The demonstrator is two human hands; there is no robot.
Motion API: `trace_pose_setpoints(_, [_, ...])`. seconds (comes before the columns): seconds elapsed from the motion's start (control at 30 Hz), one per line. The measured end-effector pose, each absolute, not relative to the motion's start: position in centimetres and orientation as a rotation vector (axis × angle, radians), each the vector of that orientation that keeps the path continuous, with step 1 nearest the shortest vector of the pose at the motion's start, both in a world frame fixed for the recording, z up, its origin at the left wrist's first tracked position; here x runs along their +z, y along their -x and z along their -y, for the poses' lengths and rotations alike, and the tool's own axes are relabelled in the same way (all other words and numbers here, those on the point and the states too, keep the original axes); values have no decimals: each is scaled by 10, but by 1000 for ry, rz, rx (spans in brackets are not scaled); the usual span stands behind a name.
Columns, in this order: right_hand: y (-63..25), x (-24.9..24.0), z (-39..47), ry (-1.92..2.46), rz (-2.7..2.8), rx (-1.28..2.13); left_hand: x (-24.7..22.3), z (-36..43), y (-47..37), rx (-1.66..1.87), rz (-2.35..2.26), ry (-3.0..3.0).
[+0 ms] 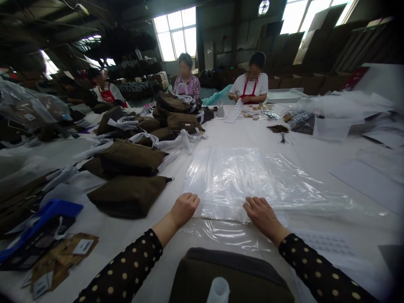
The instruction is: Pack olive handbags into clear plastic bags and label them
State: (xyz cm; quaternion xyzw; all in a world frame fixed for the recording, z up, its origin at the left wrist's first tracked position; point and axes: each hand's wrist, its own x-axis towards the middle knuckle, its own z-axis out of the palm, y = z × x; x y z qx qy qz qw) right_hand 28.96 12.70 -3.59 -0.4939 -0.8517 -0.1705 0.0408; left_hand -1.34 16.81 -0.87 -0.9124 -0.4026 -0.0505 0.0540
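A stack of clear plastic bags (pixel 230 176) lies flat on the white table in front of me. My left hand (pixel 184 209) is closed at the near left corner of the plastic, fingers curled on its edge. Farther right along the same near edge, my right hand (pixel 262 214) is closed too, fingertips bent down on the plastic. A loose flap of film hangs toward me below both hands. Nearest to me lies a dark olive bag (pixel 195 277) with a white paper-like roll (pixel 219 289) on it.
Several olive handbags (pixel 131 158) with white-wrapped handles are piled at left. Brown tags (pixel 78 248) and a blue tray (pixel 63 206) lie front left. Across the table sit co-workers, one a person in a red apron (pixel 251 86). Plastic-wrapped goods (pixel 303 120) lie at right.
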Motion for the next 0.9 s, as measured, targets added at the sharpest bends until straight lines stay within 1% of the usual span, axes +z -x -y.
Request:
trace_pose_setpoints(0.17, [-298, -29, -126, 1610, 2476, -391, -13, -172, 26, -238, 1313, 2727])
trace_pose_setpoints(0.47, [-298, -36, -116, 1557, 2497, -128, -24, -179, 36, -17, 1145, 2992])
trace_pose_setpoints(0.53, [-317, -29, -120, 1597, 2488, -176, -21, -182, 37, 13, 1178, 3032])
trace_pose_setpoints(0.57, [-332, -23, -123, 1658, 2473, -255, -19, -186, 37, 12, 1209, 3037])
trace_pose_setpoints(0.67, [-392, -2, -137, 2022, 2343, -570, -14, -202, 37, -42, 1343, 2997])
trace_pose_setpoints(0.7, [-414, 4, -140, 2157, 2304, -616, -15, -208, 37, -57, 1388, 2977])
trace_pose_setpoints(0.73, [-434, 8, -142, 2272, 2301, -597, -17, -214, 36, -61, 1429, 2961])
trace_pose_setpoints(0.8, [-463, 11, -142, 2418, 2372, -410, -24, -223, 35, -29, 1494, 2955])
trace_pose_setpoints(0.87, [-474, 7, -140, 2479, 2442, -185, -35, -228, 35, 35, 1542, 2970])
trace_pose_setpoints(0.9, [-471, 3, -139, 2489, 2448, -125, -40, -228, 35, 64, 1565, 2976])
